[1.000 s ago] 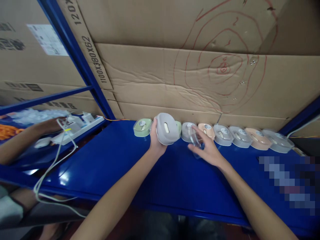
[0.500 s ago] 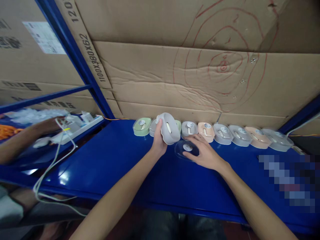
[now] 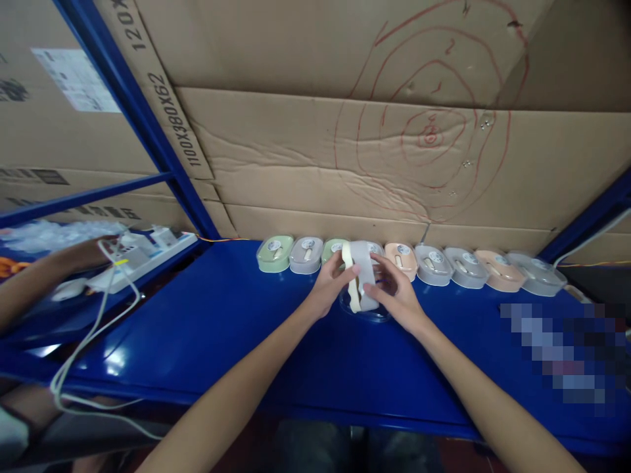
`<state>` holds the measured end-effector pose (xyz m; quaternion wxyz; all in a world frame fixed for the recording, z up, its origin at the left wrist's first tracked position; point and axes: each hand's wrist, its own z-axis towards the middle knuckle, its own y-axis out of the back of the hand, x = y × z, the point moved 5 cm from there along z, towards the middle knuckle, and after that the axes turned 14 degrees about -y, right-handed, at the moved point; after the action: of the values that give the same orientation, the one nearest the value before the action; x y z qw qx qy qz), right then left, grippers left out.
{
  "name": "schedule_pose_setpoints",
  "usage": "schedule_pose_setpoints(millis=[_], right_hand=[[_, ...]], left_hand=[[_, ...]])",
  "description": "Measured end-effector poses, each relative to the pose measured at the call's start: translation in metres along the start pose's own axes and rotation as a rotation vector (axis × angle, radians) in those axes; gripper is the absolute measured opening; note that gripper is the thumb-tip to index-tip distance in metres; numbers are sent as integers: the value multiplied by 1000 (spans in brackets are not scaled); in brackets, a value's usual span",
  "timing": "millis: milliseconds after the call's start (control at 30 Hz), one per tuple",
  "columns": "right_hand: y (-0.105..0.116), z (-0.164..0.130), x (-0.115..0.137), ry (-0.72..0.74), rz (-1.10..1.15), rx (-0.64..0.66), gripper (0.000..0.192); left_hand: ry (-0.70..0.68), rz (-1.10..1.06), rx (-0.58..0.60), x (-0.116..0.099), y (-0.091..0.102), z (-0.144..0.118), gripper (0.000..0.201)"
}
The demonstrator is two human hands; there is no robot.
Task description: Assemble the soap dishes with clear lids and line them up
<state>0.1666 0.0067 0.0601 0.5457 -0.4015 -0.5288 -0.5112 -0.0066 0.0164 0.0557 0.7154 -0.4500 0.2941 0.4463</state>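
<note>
Between my hands is a grey plastic box point(image 3: 365, 276), turned up on its side, with a cream-coloured part point(image 3: 351, 279) along its left face. My left hand point(image 3: 326, 286) is closed around the cream side, its thumb across the edge. On the grey side, my right hand point(image 3: 398, 292) grips with the thumb in front and fingers behind. Just below lies a clear plastic lid point(image 3: 378, 317) on the blue table, partly hidden by the box and my hands.
A row of lidded boxes stands along the cardboard wall point(image 3: 296, 151), among them a green box point(image 3: 275, 256) and a peach box point(image 3: 499, 270). At left, another person's arm point(image 3: 59, 269) reaches toward a power strip point(image 3: 148, 259) with white cables point(image 3: 91, 335).
My right hand has left the clear lid and taken hold of the grey box. The box has moved right and down and turned on its side, showing the cream part.
</note>
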Motion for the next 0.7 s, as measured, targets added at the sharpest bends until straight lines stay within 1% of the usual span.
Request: schedule_pose_setpoints(millis=[67,133,233,300,400,467,533,600,700], right_hand=[[1,2,0,-96,158,-15,68],[1,2,4,-163,354,-10,57],[5,3,12,-178,623,-17,44],[13,5,13,-195,760,-60,41],[21,7,7,-274,902,-101,39],[22,9,4,-301,929,-96,40],[20,9,3,-275,893,-102,41],[15,7,3,-220,795,-109,45],[3,4,0,-132,566,-60,54]], left_hand=[[44,-50,-39,1,4,3,72],[115,-149,-87,2,8,6,70],[196,-313,-147,-1,11,10,65],[205,-376,-188,-6,13,13,63],[221,-418,-240,-11,17,15,65],[243,-448,-253,-12,17,14,67],[254,-473,-252,-12,15,13,69],[263,-460,-249,-10,11,11,70],[262,-392,-255,-7,3,6,72]])
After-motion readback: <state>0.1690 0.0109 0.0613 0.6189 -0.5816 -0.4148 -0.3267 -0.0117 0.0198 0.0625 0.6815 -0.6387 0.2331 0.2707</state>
